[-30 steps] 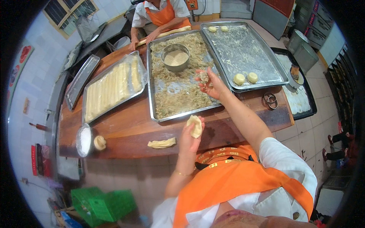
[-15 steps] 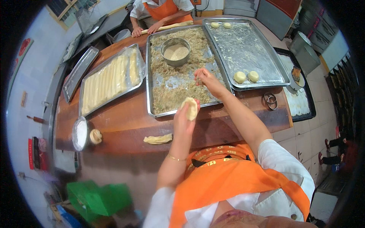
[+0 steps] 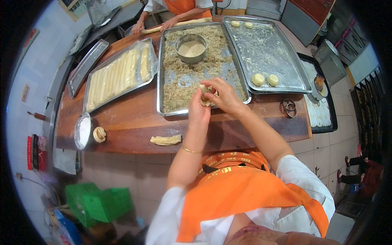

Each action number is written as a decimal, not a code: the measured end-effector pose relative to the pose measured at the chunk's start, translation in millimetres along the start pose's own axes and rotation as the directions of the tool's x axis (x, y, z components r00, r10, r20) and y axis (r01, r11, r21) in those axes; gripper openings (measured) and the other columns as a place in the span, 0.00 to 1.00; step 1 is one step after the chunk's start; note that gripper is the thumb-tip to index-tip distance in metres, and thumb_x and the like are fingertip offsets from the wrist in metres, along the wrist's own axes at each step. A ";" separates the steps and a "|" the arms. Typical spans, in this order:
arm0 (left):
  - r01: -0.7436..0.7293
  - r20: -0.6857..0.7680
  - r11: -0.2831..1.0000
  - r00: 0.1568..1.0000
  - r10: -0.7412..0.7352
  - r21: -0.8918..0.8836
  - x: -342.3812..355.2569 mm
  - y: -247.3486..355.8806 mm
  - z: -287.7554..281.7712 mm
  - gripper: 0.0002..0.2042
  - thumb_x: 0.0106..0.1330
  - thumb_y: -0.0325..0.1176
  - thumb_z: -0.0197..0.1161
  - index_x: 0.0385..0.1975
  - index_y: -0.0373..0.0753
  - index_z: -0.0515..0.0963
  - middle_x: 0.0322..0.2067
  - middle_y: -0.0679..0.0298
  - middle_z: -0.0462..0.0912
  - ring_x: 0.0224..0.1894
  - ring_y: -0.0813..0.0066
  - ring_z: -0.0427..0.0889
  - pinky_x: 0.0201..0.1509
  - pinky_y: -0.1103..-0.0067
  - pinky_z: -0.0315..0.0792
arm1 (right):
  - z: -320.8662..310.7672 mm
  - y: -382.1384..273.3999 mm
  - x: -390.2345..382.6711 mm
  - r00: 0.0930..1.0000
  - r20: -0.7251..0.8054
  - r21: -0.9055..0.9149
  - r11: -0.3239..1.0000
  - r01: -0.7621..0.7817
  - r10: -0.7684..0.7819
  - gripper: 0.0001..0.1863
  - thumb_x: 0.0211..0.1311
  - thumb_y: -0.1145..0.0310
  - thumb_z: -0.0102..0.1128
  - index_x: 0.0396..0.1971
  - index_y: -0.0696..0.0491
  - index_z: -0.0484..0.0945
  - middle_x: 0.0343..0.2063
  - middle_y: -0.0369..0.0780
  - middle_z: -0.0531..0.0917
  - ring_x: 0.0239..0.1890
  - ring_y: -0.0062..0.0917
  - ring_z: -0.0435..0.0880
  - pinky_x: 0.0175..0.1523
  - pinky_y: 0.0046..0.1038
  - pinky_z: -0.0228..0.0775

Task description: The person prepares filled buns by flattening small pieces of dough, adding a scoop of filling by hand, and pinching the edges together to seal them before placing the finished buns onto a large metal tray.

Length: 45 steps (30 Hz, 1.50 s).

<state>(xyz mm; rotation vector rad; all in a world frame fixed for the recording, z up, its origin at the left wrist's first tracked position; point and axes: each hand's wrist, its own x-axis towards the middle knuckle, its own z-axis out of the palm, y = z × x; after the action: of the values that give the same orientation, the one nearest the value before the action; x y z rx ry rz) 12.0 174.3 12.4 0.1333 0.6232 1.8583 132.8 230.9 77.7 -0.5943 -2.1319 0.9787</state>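
Note:
Cupped in my left hand [image 3: 198, 110] is a piece of dough [image 3: 205, 101], held over the near edge of the large metal tray [image 3: 179, 113]. My right hand [image 3: 225, 97] is closed over the same dough from the right, with curled fingertips pressing at its top. The fingers partly hide the dough and whatever lies in it. Crumbly filling [image 3: 177, 92] covers much of that tray, and a round metal bowl [image 3: 191, 56] of pale grains stands in it. Nearest the table's front edge lies a dough strip [image 3: 165, 140].
Left is a tray of long dough rolls [image 3: 118, 73] under plastic; a flour bowl [image 3: 84, 131] and dough coil [image 3: 99, 134] are nearer. The floured right tray [image 3: 269, 53] holds several dough rounds beside metal rings [image 3: 290, 108]. Opposite, a co-worker's hands rest on a dough rope [image 3: 175, 25].
My right hand has come from over the filling to the dough in my left hand. My left hand has risen slightly toward the tray. The view has shifted a little.

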 end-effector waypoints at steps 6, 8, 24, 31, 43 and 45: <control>-0.136 0.030 0.974 0.991 0.133 0.183 -11.1 2.2 2.7 0.11 0.76 0.34 0.53 0.52 0.36 0.71 0.43 0.62 0.79 0.45 0.71 0.79 0.49 0.72 0.75 | 15.6 8.3 -6.4 0.979 -0.142 -0.064 0.988 0.138 -0.146 0.11 0.53 0.73 0.71 0.38 0.53 0.83 0.29 0.41 0.78 0.31 0.33 0.79 0.37 0.30 0.73; -0.137 0.023 0.971 0.991 0.135 0.195 -18.9 6.9 4.7 0.12 0.76 0.30 0.52 0.54 0.33 0.69 0.43 0.61 0.77 0.44 0.73 0.79 0.46 0.73 0.77 | 17.6 -2.1 -9.4 0.982 -0.150 0.013 0.993 0.116 -0.113 0.10 0.52 0.74 0.71 0.36 0.54 0.83 0.29 0.42 0.78 0.31 0.35 0.79 0.37 0.32 0.73; -0.230 0.169 0.966 0.963 0.209 0.115 -28.7 33.0 50.4 0.25 0.80 0.48 0.36 0.50 0.32 0.74 0.45 0.57 0.80 0.48 0.66 0.79 0.57 0.69 0.73 | 13.2 -50.7 0.5 0.969 -0.213 -0.044 0.992 0.119 -0.126 0.08 0.51 0.74 0.68 0.33 0.54 0.83 0.30 0.43 0.83 0.40 0.38 0.84 0.43 0.33 0.78; -0.017 -0.017 0.992 1.000 0.015 -0.122 -34.6 18.1 34.0 0.13 0.77 0.42 0.48 0.41 0.39 0.74 0.37 0.62 0.78 0.43 0.67 0.79 0.47 0.70 0.77 | 11.5 -43.4 -21.7 0.973 -0.069 -0.246 0.949 0.199 -0.221 0.12 0.54 0.76 0.65 0.40 0.51 0.83 0.36 0.42 0.80 0.41 0.38 0.83 0.49 0.36 0.76; 0.074 0.004 0.966 0.997 -0.076 -0.248 -35.8 7.8 27.9 0.14 0.73 0.46 0.57 0.32 0.41 0.75 0.29 0.63 0.80 0.32 0.68 0.82 0.36 0.70 0.80 | 28.1 -32.2 -35.2 0.990 0.017 0.260 0.956 -0.138 0.138 0.20 0.65 0.78 0.55 0.58 0.56 0.72 0.50 0.41 0.80 0.51 0.24 0.79 0.56 0.27 0.73; 0.045 0.004 0.986 0.999 -0.045 -0.163 -46.7 10.5 37.8 0.13 0.74 0.43 0.56 0.35 0.40 0.76 0.32 0.63 0.80 0.35 0.69 0.82 0.39 0.71 0.80 | 23.5 -14.0 -30.4 0.978 0.042 0.428 0.881 -0.201 0.203 0.23 0.66 0.76 0.54 0.61 0.55 0.70 0.52 0.41 0.78 0.53 0.24 0.77 0.58 0.27 0.72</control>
<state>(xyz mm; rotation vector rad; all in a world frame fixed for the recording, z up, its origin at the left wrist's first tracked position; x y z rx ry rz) 35.2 142.9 59.2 0.0117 0.4676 1.8573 133.1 191.9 65.4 -0.5987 -1.7867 1.5110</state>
